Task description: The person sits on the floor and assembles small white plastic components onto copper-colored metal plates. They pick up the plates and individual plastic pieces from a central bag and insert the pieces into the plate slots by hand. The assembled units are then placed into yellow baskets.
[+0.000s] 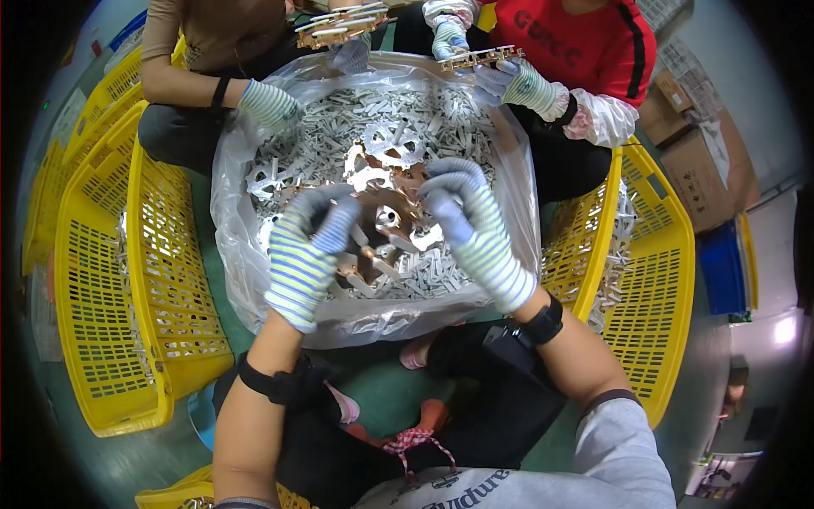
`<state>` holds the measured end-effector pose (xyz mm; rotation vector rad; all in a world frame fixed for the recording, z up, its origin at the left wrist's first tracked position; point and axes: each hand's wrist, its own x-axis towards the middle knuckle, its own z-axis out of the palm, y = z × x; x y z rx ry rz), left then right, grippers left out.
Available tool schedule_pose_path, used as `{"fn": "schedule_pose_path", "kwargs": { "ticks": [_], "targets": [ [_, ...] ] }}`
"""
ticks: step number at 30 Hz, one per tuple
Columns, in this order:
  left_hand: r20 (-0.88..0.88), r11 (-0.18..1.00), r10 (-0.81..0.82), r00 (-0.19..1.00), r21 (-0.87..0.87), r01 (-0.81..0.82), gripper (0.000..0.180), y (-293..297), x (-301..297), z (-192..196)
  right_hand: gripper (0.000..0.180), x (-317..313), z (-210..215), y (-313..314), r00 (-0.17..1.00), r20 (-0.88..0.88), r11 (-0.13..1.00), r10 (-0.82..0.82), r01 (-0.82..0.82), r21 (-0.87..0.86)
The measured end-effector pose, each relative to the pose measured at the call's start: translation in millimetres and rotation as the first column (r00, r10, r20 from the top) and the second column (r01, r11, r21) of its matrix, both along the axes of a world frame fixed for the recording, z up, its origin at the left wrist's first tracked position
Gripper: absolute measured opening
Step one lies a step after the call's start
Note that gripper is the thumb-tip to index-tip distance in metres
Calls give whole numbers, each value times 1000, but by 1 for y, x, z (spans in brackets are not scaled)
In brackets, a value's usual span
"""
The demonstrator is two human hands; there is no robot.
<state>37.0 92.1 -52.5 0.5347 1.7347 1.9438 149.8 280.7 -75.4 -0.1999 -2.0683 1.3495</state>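
Observation:
A copper-coloured, wheel-like metal piece [373, 204] with pale pegs sticking out lies over the middle of a bag-lined bin [365, 322]. It is partly smeared by motion. My left hand [307, 250], in a striped glove with grey fingertips, closes its thumb and fingers at the piece's left edge. On the other side my right hand [476, 233], gloved alike, has its fingers curved and spread, close to the piece's right edge. Small grey strip-shaped parts [432, 276] fill the bin. Silver toothed wheels [394, 144] lie among them, beyond my hands.
Yellow slatted baskets [182, 263] stand at the left, and another yellow basket [653, 280] at the right holds grey parts. Two people sit across the bin; a gloved hand [270, 106] reaches in, and another pair holds a pegged rack [482, 58]. Cardboard boxes [699, 170] stand far right.

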Motion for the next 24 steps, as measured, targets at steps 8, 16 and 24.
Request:
{"fn": "schedule_pose_path", "kwargs": {
  "ticks": [8, 16, 24],
  "targets": [
    [-290, 997, 54, 956, -36, -67, 26, -8, -19, -19, 42, 4, -61, 26, 347, 936, 702, 52, -680, 213],
    [-51, 996, 28, 998, -82, -32, 34, -9, -19, -16, 47, 2, -84, 16, 254, 953, 655, 168, -751, 85],
    [173, 999, -20, 985, -23, 24, 34, -9, -20, -22, 32, 6, -85, 2, 321, 947, 464, 31, -843, 271]
  ]
}}
